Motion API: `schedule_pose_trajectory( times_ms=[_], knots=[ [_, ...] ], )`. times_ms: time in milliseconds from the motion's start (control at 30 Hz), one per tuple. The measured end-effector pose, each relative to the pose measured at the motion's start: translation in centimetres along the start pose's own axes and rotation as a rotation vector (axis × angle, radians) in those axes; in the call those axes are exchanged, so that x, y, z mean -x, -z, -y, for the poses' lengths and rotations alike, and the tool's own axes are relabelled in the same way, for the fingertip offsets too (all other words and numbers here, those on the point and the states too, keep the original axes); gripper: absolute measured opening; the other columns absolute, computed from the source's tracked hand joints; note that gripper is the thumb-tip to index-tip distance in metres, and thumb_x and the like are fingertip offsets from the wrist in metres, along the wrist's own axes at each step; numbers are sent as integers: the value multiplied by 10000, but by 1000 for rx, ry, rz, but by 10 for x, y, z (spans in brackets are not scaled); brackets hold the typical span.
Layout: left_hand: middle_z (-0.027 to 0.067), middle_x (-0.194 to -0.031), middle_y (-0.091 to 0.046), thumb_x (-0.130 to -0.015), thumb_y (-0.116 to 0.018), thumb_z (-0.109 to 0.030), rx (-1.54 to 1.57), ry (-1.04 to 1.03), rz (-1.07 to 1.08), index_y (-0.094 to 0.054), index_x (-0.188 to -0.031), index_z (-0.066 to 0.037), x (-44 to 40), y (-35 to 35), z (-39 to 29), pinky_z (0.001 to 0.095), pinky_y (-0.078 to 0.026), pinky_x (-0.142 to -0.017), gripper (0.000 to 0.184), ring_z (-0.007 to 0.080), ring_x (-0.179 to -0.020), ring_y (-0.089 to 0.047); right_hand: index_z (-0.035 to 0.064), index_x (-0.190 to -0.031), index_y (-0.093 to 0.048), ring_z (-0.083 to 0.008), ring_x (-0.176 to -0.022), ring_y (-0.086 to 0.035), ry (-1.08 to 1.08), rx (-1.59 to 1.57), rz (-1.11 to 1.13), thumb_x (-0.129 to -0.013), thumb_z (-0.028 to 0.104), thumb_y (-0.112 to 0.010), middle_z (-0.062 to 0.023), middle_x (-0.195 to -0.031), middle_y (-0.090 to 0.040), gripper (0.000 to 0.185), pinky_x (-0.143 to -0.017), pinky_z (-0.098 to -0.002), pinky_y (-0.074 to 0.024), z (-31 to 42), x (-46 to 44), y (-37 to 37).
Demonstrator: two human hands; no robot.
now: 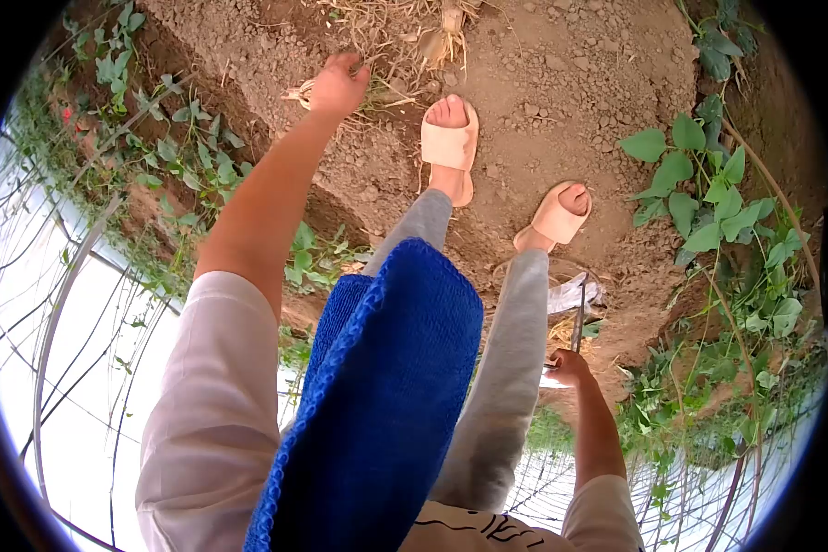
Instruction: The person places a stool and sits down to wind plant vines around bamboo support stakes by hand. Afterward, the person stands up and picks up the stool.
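Note:
My left hand (pixel 339 86) reaches down to the soil at the upper left with its fingers curled. Something small and dark shows at the fingertips, too small to name. Pale dry husk (pixel 299 93) lies right beside that hand, and dry straw (pixel 391 97) spreads between it and my sandalled foot. Lower right, my right hand (pixel 570 366) is closed around a long, thin, dark tool (pixel 579 317), which points away from me. Its kind is unclear, and my fingers cover the part they grip.
My feet stand in pale sandals (pixel 449 143) on dry, crumbly soil (pixel 561 83). A cut stalk base (pixel 443 44) is ahead. Leafy plants (pixel 699 184) line both sides. A blue cloth (pixel 405 368) hangs before my body. White crumpled material (pixel 569 294) lies behind my right foot.

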State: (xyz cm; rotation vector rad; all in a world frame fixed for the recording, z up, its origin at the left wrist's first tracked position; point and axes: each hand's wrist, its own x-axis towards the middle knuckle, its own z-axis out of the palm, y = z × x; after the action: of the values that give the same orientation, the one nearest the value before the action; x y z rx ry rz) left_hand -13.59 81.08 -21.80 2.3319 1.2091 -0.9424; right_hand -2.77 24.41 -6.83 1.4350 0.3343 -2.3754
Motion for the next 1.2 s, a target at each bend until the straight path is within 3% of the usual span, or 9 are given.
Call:
schedule_pose_trajectory(
  times_ms=[100,233,333,467,633,767,900,1100,1200],
  knots=[
    [143,-1017,-518,-782,-436,-299,309,114,19,-434,-1092,-39,-27,-35,-4,362,-411,-799,404,296,-925,-511,51,-963,-534,-213,-728,-568,-34,-31,8,-575,265,-703,-98,-803,-595,474,-663,-295,-446,-1,-1,-2],
    [137,-797,-568,-822,-350,-444,244,372,576,-530,-892,-35,-29,-68,8,346,-452,-627,452,226,-702,-560,70,-951,-543,-216,-751,-576,-50,-45,19,-569,263,-681,-81,-797,-599,450,-681,-310,-452,4,0,1],
    [104,-785,-573,-802,-230,-566,660,813,774,-508,-996,-11,-2,-62,7,256,-399,-554,650,156,-670,-550,62,-953,-540,-214,-738,-576,-53,-58,42,-572,240,-689,-87,-804,-597,446,-672,-310,-451,5,0,3],
    [79,-815,-578,-781,-300,-584,872,846,350,-392,-1168,-55,-11,-59,4,295,-410,-658,662,145,-803,-520,56,-959,-535,-214,-725,-575,-65,-50,51,-573,225,-694,-95,-806,-596,451,-659,-311,-448,6,-1,3],
    [75,-777,-558,-820,-399,-434,747,819,487,-376,-1184,-67,-31,-46,-27,297,-416,-619,517,134,-731,-503,53,-957,-534,-218,-728,-575,-76,-40,70,-573,213,-688,-96,-789,-598,444,-656,-311,-448,8,-3,4],
    [41,-612,-455,-869,-359,-242,957,809,456,-446,-904,-42,-28,-65,-15,246,-395,-516,221,110,-606,-453,52,-962,-533,-224,-751,-577,-97,-28,82,-580,206,-674,-104,-798,-601,435,-676,-312,-444,10,-4,4],
    [27,-550,-365,-876,-347,-225,1147,651,406,-362,-672,-81,-16,-76,2,268,-397,-558,250,114,-552,-406,19,-956,-539,-224,-730,-575,-109,-65,87,-522,303,-715,-124,-802,-595,548,-655,-297,-449,3,-10,-1],
    [17,-532,-353,-878,-339,-254,1195,783,320,-362,-659,-86,15,-64,9,349,-358,-793,276,136,-561,-422,3,-969,-535,-226,-763,-578,-155,-69,118,-524,307,-708,-134,-840,-600,567,-685,-290,-454,9,-8,3],
    [44,-563,-461,-863,-370,-217,1209,701,263,-486,-771,-43,26,-63,25,307,-401,-688,228,143,-582,-482,3,-972,-536,-226,-785,-579,-123,-7,114,-512,309,-707,-136,-859,-600,578,-702,-289,-455,1,-15,-4]
  ],
)
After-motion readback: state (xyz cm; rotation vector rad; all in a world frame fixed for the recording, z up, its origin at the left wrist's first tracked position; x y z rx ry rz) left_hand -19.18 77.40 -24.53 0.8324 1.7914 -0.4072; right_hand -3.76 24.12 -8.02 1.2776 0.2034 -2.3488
